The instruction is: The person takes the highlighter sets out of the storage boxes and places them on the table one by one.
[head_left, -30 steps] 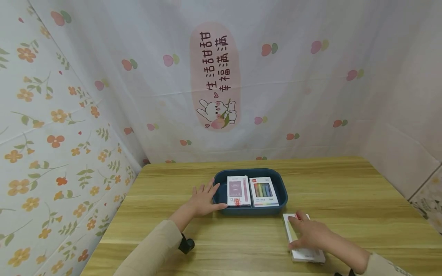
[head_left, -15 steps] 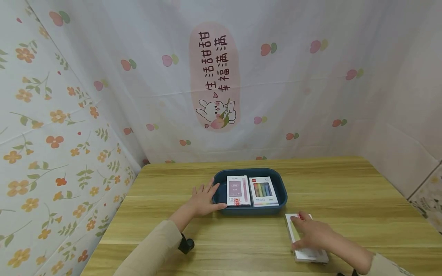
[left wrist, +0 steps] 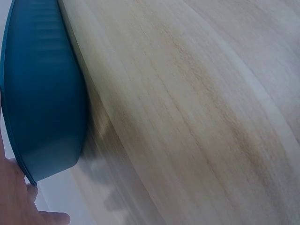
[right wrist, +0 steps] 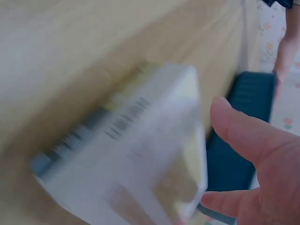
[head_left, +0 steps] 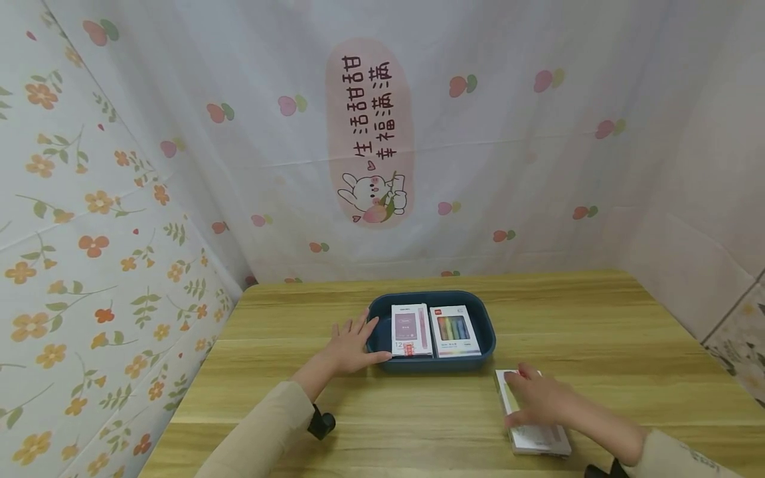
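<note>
In the head view my left hand [head_left: 348,349] rests at the left end of a dark blue tray [head_left: 430,364], fingers spread along its rim. The left wrist view shows fingers [left wrist: 14,199] right at the tray's rim. Inside the tray lie a white-and-purple box [head_left: 411,330] and a white box with a rainbow of coloured sticks [head_left: 455,332]. My right hand [head_left: 542,398] lies over a white box [head_left: 540,440] on the table. In the right wrist view this box is blurred, with the thumb [right wrist: 234,122] apart from it and a finger at its edge.
The wooden table [head_left: 406,418] carries the tray near its middle. A printed white curtain [head_left: 508,166] hangs behind the far edge, and a flowered curtain [head_left: 107,265] runs along the left side.
My right hand and the white box under it have shifted slightly to the right. My left hand and the tray have stayed in place.
</note>
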The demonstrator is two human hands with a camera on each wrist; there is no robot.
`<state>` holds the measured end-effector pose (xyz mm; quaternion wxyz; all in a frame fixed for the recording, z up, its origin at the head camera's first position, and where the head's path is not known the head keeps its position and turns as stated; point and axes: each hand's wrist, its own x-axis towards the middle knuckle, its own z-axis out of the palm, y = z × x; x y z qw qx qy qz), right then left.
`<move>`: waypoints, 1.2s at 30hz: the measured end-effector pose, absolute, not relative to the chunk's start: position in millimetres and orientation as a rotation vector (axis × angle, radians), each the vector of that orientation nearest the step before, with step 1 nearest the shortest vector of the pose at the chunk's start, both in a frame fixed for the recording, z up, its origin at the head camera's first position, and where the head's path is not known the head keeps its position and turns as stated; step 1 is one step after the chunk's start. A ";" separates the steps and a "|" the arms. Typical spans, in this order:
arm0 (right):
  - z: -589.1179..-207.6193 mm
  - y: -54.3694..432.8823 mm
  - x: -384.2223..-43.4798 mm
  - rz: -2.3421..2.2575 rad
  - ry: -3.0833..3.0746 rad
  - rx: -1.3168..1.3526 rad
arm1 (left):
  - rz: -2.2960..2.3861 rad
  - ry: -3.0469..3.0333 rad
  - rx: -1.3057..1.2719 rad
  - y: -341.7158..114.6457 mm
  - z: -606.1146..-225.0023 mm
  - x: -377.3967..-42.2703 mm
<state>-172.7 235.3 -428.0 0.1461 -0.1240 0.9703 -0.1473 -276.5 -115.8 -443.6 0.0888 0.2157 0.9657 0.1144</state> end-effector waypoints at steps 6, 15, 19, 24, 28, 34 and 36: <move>-401.8 232.3 -192.2 -0.428 2.854 -0.402 | 0.336 2.873 0.653 -116.6 -443.0 -276.1; -380.9 199.3 -224.0 -0.514 2.946 -0.412 | 0.347 2.872 0.643 -118.3 -442.6 -276.2; -381.6 183.9 -241.8 -0.496 2.940 -0.419 | 0.342 2.869 0.631 -117.8 -441.9 -276.2; -389.5 170.9 -262.3 -0.456 2.932 -0.445 | 0.331 2.864 0.633 -116.4 -441.3 -276.6; -396.6 163.3 -273.1 -0.439 2.916 -0.431 | 0.332 2.859 0.641 -116.6 -441.4 -277.5; -403.3 153.7 -279.7 -0.470 2.854 -0.377 | 0.315 2.856 0.652 -116.6 -442.6 -278.0; -407.1 151.7 -281.7 -0.480 2.847 -0.374 | 0.319 2.856 0.652 -116.3 -443.0 -277.5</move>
